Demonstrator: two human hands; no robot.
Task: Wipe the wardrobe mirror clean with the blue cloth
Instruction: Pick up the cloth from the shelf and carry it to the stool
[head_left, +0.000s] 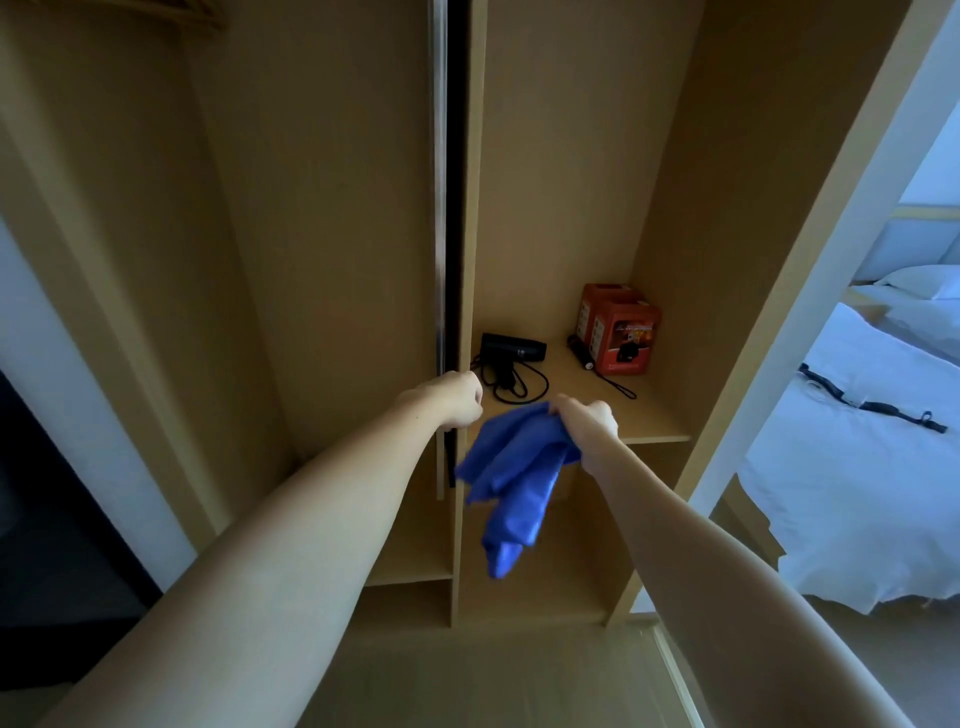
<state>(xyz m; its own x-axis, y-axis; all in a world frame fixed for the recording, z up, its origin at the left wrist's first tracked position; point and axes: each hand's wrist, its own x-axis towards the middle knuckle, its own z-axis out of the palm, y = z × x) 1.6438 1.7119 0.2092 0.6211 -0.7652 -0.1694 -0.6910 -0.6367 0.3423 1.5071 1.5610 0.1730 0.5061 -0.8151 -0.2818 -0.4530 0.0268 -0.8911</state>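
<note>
Head view, left hand: the left hand (460, 399) is curled closed around the edge of the sliding door (441, 208), at the height of the shelf; the arm reaches in from the lower left.
Head view, right hand: the right hand (589, 423) is closed in a fist on the upper end of the blue cloth (511, 478); the arm comes in from the lower right.
Blue cloth: bunched and hanging down from the right fist, in front of the open wardrobe compartment, just right of the left hand and apart from it.
Sliding door: seen edge-on as a thin metal strip with a dark gap beside it; whether this edge belongs to the mirror panel cannot be told, and no mirror face shows.
Shelf (597, 415): light wood, inside the right compartment.
On the shelf: a black hair dryer (514, 351) with its coiled cord at the left, a red box (618, 330) at the back right, and a black torch (582, 353) lying just beside the box.
Far right: a bed with white sheets (857, 467), with a black strap (872, 402) lying on it.
</note>
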